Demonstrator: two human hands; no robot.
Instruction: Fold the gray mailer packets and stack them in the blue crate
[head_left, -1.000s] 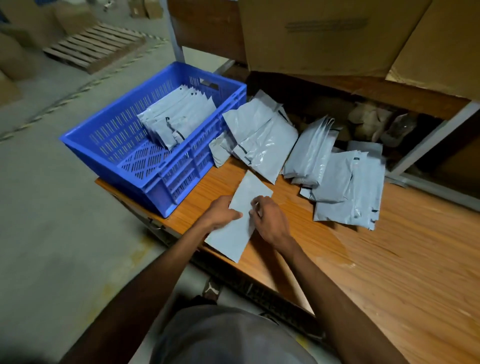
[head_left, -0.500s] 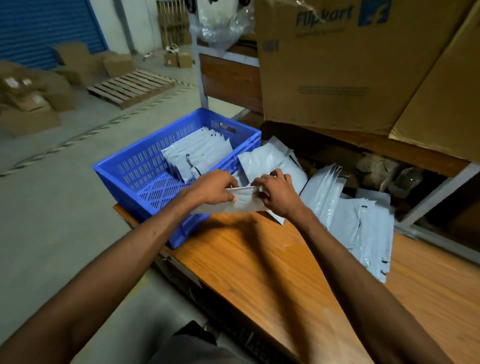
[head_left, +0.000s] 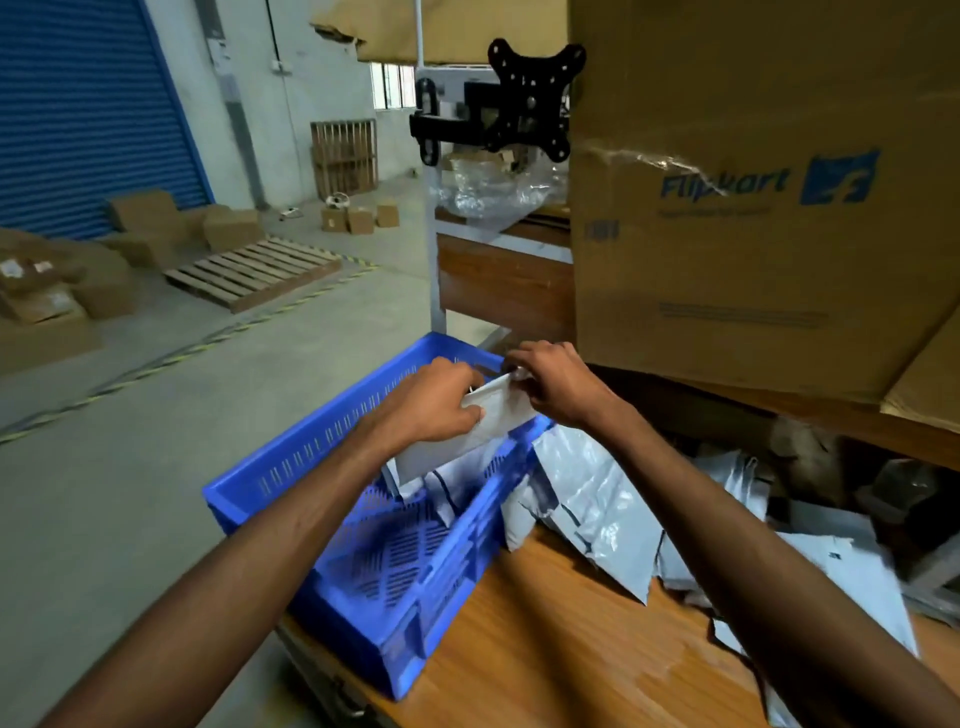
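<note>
A folded gray mailer packet (head_left: 467, 431) hangs tilted over the blue crate (head_left: 332, 431), which stands at the left end of the wooden table. My left hand (head_left: 436, 400) grips the packet's left side. My right hand (head_left: 556, 384) pinches its upper right corner. Under the packet, a stack of folded packets (head_left: 452, 488) leans inside the crate, partly hidden by my hands. Loose unfolded gray mailers (head_left: 597, 504) lie on the table right of the crate, and more mailers (head_left: 841, 566) lie beyond my right arm.
A large Flipkart cardboard box (head_left: 753, 208) sits on the shelf above the table, close over the mailers. A black monitor mount (head_left: 519, 98) sticks out above the crate. The wooden table (head_left: 571, 649) has bare surface in front. Pallets and cartons lie on the floor at left.
Both hands lifted the folded packet off the table and carried it left and forward over the crate. My view has tilted up.
</note>
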